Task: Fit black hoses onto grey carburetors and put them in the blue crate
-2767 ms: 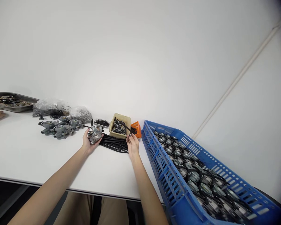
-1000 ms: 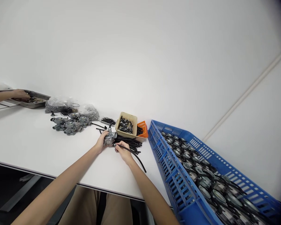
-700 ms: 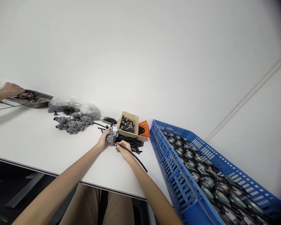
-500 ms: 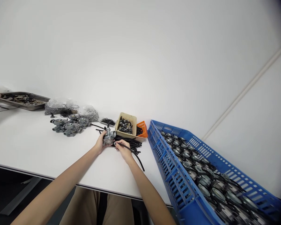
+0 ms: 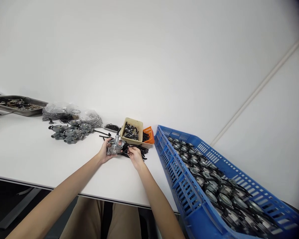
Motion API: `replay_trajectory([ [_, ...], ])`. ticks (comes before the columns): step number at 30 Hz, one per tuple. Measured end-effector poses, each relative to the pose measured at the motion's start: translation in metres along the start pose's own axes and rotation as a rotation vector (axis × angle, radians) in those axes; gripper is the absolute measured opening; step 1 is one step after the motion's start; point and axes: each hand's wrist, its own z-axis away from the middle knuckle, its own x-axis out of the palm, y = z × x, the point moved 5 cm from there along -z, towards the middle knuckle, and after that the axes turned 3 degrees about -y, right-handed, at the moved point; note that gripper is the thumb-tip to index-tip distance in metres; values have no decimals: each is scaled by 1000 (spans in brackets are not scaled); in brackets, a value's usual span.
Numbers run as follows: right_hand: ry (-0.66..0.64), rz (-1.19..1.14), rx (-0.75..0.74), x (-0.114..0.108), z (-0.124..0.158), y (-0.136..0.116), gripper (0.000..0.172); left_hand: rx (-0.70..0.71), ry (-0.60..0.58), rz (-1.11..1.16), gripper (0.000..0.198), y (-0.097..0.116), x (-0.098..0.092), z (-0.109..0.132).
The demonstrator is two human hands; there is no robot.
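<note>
My left hand [image 5: 103, 153] is closed around a grey metal carburetor [image 5: 114, 146], holding it just above the white table [image 5: 27, 152]. My right hand [image 5: 136, 156] is beside it, fingers pinched on a thin black rubber hose [image 5: 128, 148] that runs to the carburetor's side. Behind both hands lies a pile of black hoses [image 5: 139, 151].
A beige box of black clips [image 5: 131, 130] and an orange basket [image 5: 149, 134] stand behind the hoses. A blue crate [image 5: 179, 179] full of metal parts fills the right. Several grey carburetors [image 5: 67, 131], plastic bags of parts [image 5: 54, 111] and a metal tray [image 5: 17, 104] sit at left.
My right hand took one hose from the pile and brought it up to the carburetor; the hose's long free end no longer trails across the table. Another person's hand at the tray has left view.
</note>
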Motion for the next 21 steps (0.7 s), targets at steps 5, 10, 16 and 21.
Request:
replay_trajectory([
  [5, -34, 45, 26, 0, 0, 4, 24, -82, -34, -91, 37, -5, 6, 4],
  [10, -28, 78, 22, 0, 3, 5, 24, -118, -60, -154, 39, -10, 6, 2],
  [16, 8, 113, -53, 1, 5, 0, 37, -126, -22, -143, 36, -9, 2, -1],
  [21, 93, 66, -97, 1, 9, -4, 43, -129, -36, -132, 36, -8, 2, 0],
])
